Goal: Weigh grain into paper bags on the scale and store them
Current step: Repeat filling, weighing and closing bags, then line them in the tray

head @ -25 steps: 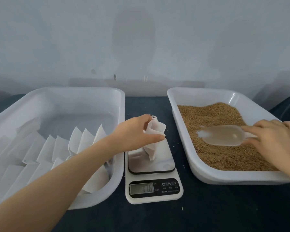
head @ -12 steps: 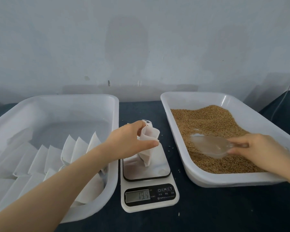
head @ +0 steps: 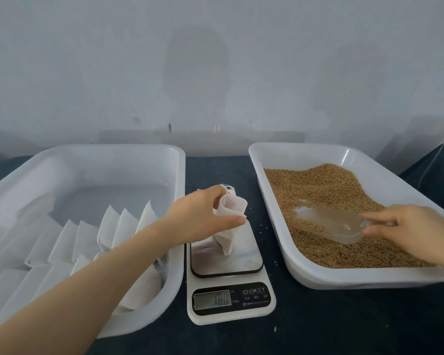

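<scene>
A small white paper bag [head: 230, 221] stands on the platform of a white kitchen scale [head: 230, 283] in the middle. My left hand [head: 200, 219] pinches the bag's open top and holds it upright. At the right, a white tray [head: 318, 276] holds brown grain [head: 326, 190]. My right hand [head: 410, 228] grips the handle of a clear plastic scoop [head: 328, 224], whose bowl lies in the grain. The scale's display shows digits that I cannot read surely.
A white tray [head: 176, 252] at the left holds several white paper bags [head: 118, 226] standing in rows. Everything sits on a dark blue table [head: 344, 321] against a pale wall. A few loose grains lie near the scale.
My right hand has lowered the scoop from above the grain into it. My left hand keeps hold of the bag on the scale. The scale's reading has changed.
</scene>
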The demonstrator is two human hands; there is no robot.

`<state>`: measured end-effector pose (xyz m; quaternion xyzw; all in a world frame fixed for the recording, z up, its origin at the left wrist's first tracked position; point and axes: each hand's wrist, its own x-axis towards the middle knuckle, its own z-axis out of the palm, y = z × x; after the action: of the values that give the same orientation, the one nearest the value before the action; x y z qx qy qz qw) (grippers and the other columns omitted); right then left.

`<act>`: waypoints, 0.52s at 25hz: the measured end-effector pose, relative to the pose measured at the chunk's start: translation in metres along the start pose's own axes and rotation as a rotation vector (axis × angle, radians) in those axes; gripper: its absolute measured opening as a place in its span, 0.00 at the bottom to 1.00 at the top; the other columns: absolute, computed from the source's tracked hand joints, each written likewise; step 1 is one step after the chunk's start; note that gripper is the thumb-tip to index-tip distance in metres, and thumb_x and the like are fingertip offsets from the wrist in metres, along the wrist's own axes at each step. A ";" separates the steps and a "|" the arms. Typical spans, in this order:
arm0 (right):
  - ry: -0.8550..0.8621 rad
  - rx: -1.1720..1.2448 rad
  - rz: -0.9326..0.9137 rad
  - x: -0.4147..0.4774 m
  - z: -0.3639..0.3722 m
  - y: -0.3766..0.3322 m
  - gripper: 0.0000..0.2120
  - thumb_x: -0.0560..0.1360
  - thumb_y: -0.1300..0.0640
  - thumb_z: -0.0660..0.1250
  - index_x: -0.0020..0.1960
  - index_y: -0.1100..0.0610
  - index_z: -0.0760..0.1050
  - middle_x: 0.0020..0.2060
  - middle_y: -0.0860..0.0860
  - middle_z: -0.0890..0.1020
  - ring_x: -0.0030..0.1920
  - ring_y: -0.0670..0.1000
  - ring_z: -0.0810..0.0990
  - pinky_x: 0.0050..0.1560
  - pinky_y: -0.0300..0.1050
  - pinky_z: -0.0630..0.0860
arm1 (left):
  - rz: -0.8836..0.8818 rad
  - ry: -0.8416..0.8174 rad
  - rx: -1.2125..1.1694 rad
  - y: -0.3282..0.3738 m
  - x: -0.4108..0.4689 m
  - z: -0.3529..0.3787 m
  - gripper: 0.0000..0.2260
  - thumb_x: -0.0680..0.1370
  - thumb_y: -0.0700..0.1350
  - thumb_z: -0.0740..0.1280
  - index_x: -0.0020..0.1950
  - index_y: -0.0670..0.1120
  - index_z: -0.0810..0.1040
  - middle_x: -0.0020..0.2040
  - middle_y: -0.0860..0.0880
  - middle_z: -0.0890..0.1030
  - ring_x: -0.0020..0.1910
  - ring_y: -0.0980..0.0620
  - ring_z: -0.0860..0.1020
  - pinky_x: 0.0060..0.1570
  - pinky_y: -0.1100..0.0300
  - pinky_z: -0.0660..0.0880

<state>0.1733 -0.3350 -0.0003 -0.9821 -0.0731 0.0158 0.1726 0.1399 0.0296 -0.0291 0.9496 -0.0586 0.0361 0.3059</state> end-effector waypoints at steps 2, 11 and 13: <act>-0.022 0.013 0.008 -0.003 0.000 -0.002 0.16 0.67 0.46 0.72 0.42 0.25 0.70 0.40 0.33 0.76 0.43 0.39 0.73 0.45 0.44 0.69 | -0.002 0.001 0.007 0.001 0.000 0.000 0.23 0.68 0.69 0.65 0.57 0.58 0.69 0.51 0.60 0.77 0.47 0.58 0.76 0.44 0.61 0.73; 0.057 0.128 0.036 -0.011 -0.008 -0.014 0.14 0.67 0.47 0.72 0.42 0.27 0.73 0.38 0.30 0.76 0.42 0.35 0.71 0.46 0.47 0.69 | -0.008 0.002 0.011 0.000 0.000 0.000 0.22 0.68 0.69 0.65 0.56 0.59 0.68 0.50 0.60 0.77 0.46 0.59 0.76 0.40 0.65 0.71; 0.081 0.129 0.032 -0.013 -0.014 -0.022 0.13 0.65 0.46 0.72 0.42 0.27 0.73 0.37 0.30 0.75 0.40 0.34 0.70 0.48 0.49 0.70 | -0.007 -0.001 0.011 0.000 0.000 0.000 0.21 0.68 0.69 0.65 0.55 0.60 0.68 0.50 0.60 0.77 0.46 0.59 0.76 0.39 0.65 0.70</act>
<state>0.1584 -0.3211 0.0205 -0.9698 -0.0491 -0.0164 0.2382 0.1398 0.0294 -0.0295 0.9515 -0.0554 0.0348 0.3005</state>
